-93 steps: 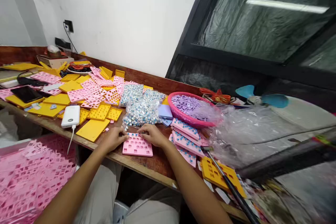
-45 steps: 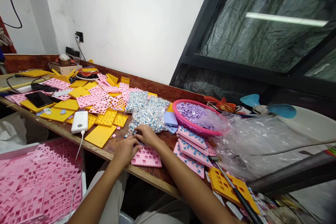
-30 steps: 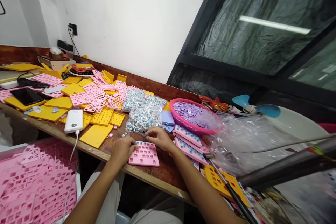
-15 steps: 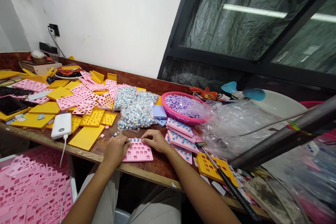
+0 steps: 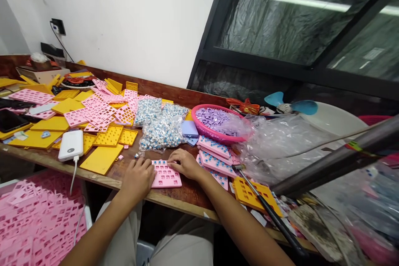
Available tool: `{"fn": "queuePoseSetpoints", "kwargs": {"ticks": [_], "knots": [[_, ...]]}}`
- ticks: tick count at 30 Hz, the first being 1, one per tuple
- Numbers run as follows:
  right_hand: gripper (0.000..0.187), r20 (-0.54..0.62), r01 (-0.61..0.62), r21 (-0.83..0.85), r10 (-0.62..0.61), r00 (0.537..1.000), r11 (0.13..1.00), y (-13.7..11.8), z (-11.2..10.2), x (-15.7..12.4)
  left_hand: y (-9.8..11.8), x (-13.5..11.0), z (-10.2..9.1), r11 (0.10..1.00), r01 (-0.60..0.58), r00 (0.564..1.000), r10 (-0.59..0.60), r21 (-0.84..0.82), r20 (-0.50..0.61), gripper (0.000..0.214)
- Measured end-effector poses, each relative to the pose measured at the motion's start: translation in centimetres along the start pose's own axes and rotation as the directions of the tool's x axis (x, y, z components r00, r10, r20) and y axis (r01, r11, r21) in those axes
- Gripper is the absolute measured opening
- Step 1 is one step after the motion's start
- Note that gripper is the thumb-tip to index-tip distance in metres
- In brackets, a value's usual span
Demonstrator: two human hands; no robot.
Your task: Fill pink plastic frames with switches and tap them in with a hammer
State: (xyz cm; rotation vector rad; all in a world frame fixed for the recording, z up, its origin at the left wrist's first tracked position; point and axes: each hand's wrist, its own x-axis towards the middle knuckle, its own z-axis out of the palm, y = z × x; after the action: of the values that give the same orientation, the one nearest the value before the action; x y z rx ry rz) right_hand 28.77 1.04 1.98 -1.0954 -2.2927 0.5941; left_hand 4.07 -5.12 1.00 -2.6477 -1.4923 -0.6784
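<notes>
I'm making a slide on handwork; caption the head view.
Left hand and right hand at a holed pink board, bags of blue-and-white pieces beyond.

Brown wooden table (image 5: 193, 192), single pink panel (image 5: 167, 179) near middle, yellow panels (image 5: 101, 159) at left, bags of blue-and-white pieces (image 5: 162, 132) farther back, pink basket (image 5: 207, 132) far right, stacked pink panels (image 5: 216, 162) nearer right

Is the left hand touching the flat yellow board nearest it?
Apart: the head view shows brown tabletop between the left hand and the yellow board.

A workshop: heaped plastic panels (image 5: 99, 110), bagged parts (image 5: 162, 131), worn workbench (image 5: 193, 199).
</notes>
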Motion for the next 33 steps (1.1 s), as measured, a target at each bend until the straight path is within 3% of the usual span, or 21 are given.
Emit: {"fn": "queuePoseSetpoints", "kwargs": {"ticks": [3,8,11,14,16,21,23,29,33], "knots": [[0.019,-0.030,-0.027,0.044,0.029,0.999,0.999,-0.1,0.1,-0.1,-1.4,-1.1,-0.2,0.989,0.011,0.999,-0.018,-0.145,-0.050,0.027],[0.018,-0.100,-0.049,0.081,0.057,0.993,0.996,0.0,0.4,0.2,-6.2,-0.7,-0.6,0.954,0.189,0.961,-0.228,-0.233,-0.154,0.021],[0.016,-0.147,-0.063,0.066,0.073,0.987,0.996,-0.2,0.7,0.2,-8.0,0.5,-0.5,0.956,0.200,0.969,-0.226,-0.215,-0.103,0.019],[0.020,-0.233,-0.091,0.024,0.094,0.968,0.996,-0.4,0.9,0.3,-8.1,1.3,-0.1,0.959,0.198,0.977,-0.211,-0.202,-0.041,0.012],[0.030,-0.333,-0.130,-0.007,0.120,0.935,0.992,-0.2,0.8,0.9,-7.8,1.4,0.2,0.962,0.202,0.977,-0.212,-0.182,-0.037,0.011],[0.062,-0.556,-0.301,-0.019,0.240,0.796,0.954,1.9,-0.3,5.2,-7.5,1.0,0.1,0.963,0.178,0.977,-0.197,-0.204,-0.078,0.005],[0.058,-0.581,-0.339,0.008,0.280,0.764,0.941,2.8,-0.3,7.0,-7.5,0.8,0.0,0.960,0.154,0.979,-0.181,-0.233,-0.096,0.004],[0.008,-0.652,-0.250,0.097,0.252,0.715,0.963,3.6,1.4,9.1,-7.6,0.8,0.4,0.940,0.047,0.984,-0.102,-0.338,-0.147,0.013],[0.027,-0.729,-0.177,0.209,0.273,0.628,0.962,4.2,0.7,9.3,-7.8,0.9,0.6,0.925,0.013,0.981,-0.084,-0.380,-0.173,0.017]]}}
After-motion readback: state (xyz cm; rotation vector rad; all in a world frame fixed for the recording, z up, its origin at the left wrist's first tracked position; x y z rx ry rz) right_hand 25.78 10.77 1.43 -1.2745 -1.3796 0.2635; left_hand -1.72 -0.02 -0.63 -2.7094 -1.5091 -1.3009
